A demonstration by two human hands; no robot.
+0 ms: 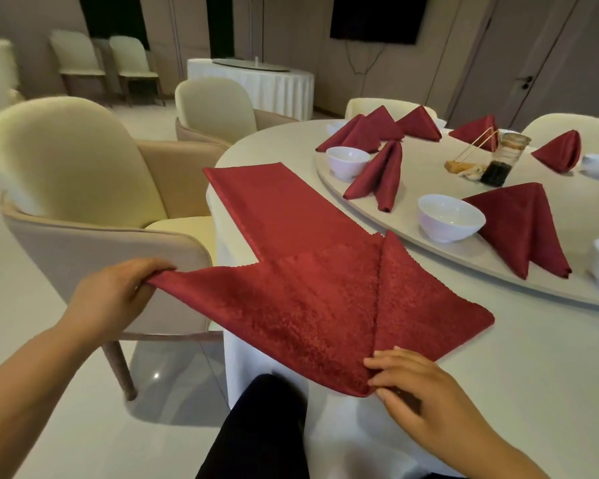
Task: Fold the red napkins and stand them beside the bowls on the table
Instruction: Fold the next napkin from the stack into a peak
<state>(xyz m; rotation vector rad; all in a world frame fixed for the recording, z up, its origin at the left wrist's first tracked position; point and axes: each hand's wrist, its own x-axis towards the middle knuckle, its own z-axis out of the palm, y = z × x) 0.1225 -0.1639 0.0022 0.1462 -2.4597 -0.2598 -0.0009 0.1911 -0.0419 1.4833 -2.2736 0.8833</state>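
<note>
The person is working on a red napkin (308,305) that is lying at the near edge of the desk (498,375), right between both hands. The left hand (118,292) is pinching the napkin's left corner between thumb and fingers and holding it out in the air, past the desk edge and in front of a cream chair (83,188). The right hand (426,399) is lying with fairly straight fingers across the napkin's near tip, pressing it down where it is poking over the desk edge. Just beyond the right hand, one flap is already lying folded in to the middle line, making a triangle.

A long flat red strip (274,202) is stretching away beyond the left hand along the desk edge; hard to tell if it is the same cloth or another one underneath.

Farther out past the right hand, a turntable (498,288) is carrying white bowls. The nearest bowl (450,217) is sitting with a folded napkin (523,226) standing just beside it, and a farther bowl (347,161) is sitting next to another standing napkin (381,174). More folded ones are standing around the far side.
</note>
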